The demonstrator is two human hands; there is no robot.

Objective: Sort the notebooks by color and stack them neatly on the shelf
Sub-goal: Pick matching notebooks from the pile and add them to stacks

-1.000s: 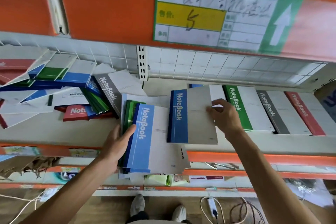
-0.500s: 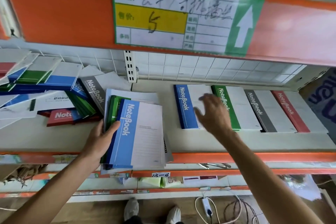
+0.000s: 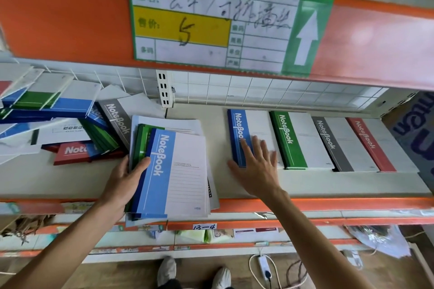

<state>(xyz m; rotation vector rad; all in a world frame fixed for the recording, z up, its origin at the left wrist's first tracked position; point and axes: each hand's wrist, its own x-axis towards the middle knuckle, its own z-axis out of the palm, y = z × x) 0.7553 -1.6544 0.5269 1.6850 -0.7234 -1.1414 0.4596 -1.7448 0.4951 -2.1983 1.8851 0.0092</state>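
Seen on the shelf (image 3: 305, 185): left hand (image 3: 122, 180) gripping a mixed stack (image 3: 171, 171) of notebooks topped by a light-blue one, thumb laid across the spine edge. Right of that stack, right hand (image 3: 256, 166) spread flat, fingers straight, on the blue pile (image 3: 249, 131). Further right of the stack, side by side: green pile (image 3: 298, 141), grey pile (image 3: 340, 143), red pile (image 3: 378, 145). Left of the stack, a jumbled heap (image 3: 58, 119).
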